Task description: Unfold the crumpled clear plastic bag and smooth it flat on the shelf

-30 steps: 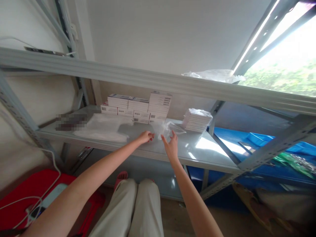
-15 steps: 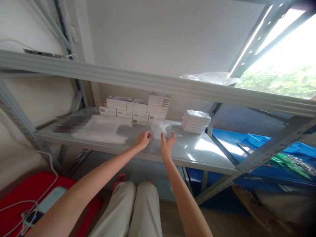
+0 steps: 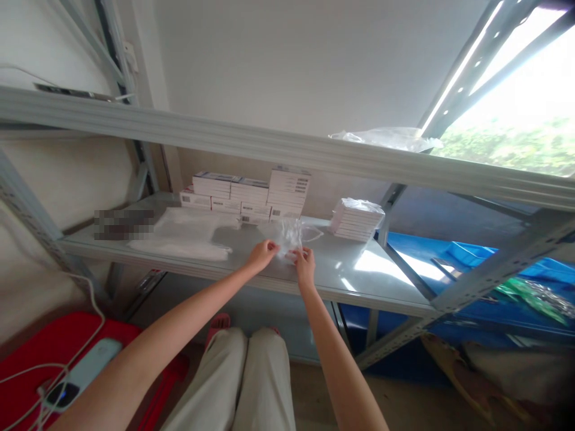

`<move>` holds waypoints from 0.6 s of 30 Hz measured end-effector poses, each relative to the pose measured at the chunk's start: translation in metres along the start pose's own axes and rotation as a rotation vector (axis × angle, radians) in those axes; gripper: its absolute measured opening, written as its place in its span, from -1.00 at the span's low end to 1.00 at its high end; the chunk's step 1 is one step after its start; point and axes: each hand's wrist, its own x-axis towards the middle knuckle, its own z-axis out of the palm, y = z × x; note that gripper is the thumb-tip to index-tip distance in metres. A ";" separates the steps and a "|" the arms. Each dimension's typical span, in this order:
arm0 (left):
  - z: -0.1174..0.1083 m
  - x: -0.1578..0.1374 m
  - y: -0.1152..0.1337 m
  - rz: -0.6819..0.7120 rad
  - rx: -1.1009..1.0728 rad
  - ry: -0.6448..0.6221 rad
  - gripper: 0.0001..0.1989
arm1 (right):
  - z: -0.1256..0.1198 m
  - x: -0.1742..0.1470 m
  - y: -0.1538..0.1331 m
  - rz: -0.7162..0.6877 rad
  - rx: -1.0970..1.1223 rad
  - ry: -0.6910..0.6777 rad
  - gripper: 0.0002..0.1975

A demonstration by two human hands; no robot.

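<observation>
A clear plastic bag (image 3: pixel 290 230), thin and crumpled, is held up just above the grey shelf (image 3: pixel 335 269). My left hand (image 3: pixel 264 254) pinches its left edge with closed fingers. On the other side my right hand (image 3: pixel 304 263) has its fingers closed on the bag's right edge. Behind the bag stand stacked white boxes (image 3: pixel 256 203) with printed labels. To the right sits a stack of boxes wrapped in clear plastic (image 3: pixel 358 220). Flat clear plastic bags (image 3: pixel 188 233) lie on the shelf to the left.
An upper shelf beam (image 3: pixel 251 140) crosses above my hands, with another clear plastic bag (image 3: pixel 386 139) on it. A blurred dark patch (image 3: pixel 123 224) lies at the shelf's left end. Below left is a red stool (image 3: pixel 27 353) carrying a device with cables. Blue bins (image 3: pixel 485 257) stand at right.
My right hand has come down and its fingers have closed on the bag's right edge. The bag has shifted slightly toward me and spreads between both hands.
</observation>
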 end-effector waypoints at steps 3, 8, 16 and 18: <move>-0.005 0.002 -0.003 -0.101 0.011 -0.073 -0.56 | -0.005 -0.004 0.001 0.065 0.168 -0.050 -0.72; -0.004 0.004 -0.007 -0.150 -0.071 -0.150 -0.64 | -0.011 -0.007 -0.001 0.094 0.281 -0.099 -0.69; -0.017 0.007 0.010 -0.314 -0.180 -0.256 -0.43 | -0.022 -0.011 -0.003 0.059 0.300 -0.262 -0.67; -0.020 0.005 0.014 -0.300 -0.185 -0.245 -0.47 | -0.023 -0.012 -0.003 0.039 0.287 -0.276 -0.67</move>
